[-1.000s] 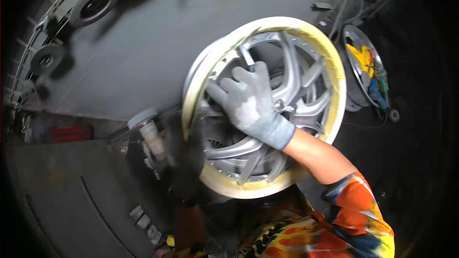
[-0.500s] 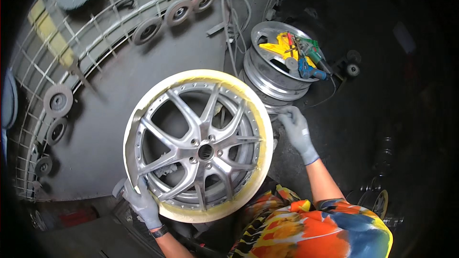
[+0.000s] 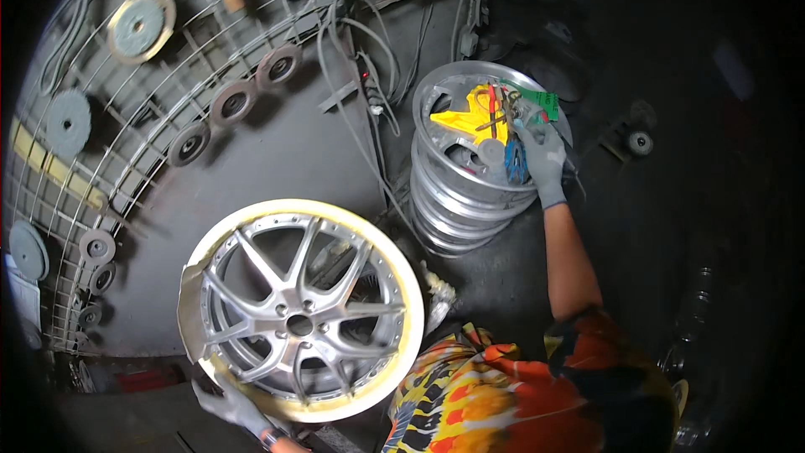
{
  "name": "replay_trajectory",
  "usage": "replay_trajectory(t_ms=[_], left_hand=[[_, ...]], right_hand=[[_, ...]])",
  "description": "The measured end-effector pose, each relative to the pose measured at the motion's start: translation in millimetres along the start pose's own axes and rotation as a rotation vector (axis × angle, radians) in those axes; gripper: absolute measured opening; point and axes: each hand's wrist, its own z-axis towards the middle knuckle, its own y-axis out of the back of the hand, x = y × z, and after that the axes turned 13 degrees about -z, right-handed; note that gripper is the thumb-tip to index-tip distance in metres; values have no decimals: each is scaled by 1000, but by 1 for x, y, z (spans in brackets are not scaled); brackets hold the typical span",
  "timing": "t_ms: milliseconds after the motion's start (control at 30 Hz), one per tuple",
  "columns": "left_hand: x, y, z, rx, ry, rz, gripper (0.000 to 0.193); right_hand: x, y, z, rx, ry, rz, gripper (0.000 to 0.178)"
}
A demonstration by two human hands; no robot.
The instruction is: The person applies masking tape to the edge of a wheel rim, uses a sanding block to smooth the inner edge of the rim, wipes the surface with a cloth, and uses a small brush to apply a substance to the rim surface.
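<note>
A silver multi-spoke alloy wheel (image 3: 289,285) with masking tape round its rim stands tilted before me. My left hand (image 3: 231,409), in a grey glove, holds its lower left edge, the thumb side against the taped rim and one finger stretched outward. A loose flap of tape or paper (image 3: 192,310) sticks up from the wheel's left edge. My gloved right hand (image 3: 545,164) is over the tools on a stack of bare wheels (image 3: 457,210), its fingers curled on a green power tool that it mostly covers. Beside it lie a blue power tool (image 3: 515,161) and a yellow cloth (image 3: 474,122).
Behind the wheel, a wire grid (image 3: 189,46) carries several grinding discs, with a grey panel (image 3: 251,159) below. Grey cables (image 3: 386,59) hang between the grid and the stack. A small wheel-shaped part (image 3: 640,143) lies to the right on the dark floor.
My right hand has moved up from beside the wheel stack onto the tools on top. The taped wheel sits lower and further left in view, partly from my head turning.
</note>
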Motion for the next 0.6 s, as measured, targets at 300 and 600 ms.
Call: replay_trajectory(t_ms=[300, 600], left_hand=[[-140, 14, -186, -119, 230, 14, 47], [-241, -36, -172, 22, 188, -153, 33]], right_hand=[[-57, -112, 128, -73, 42, -169, 30], [-101, -38, 142, 170, 222, -144, 34]])
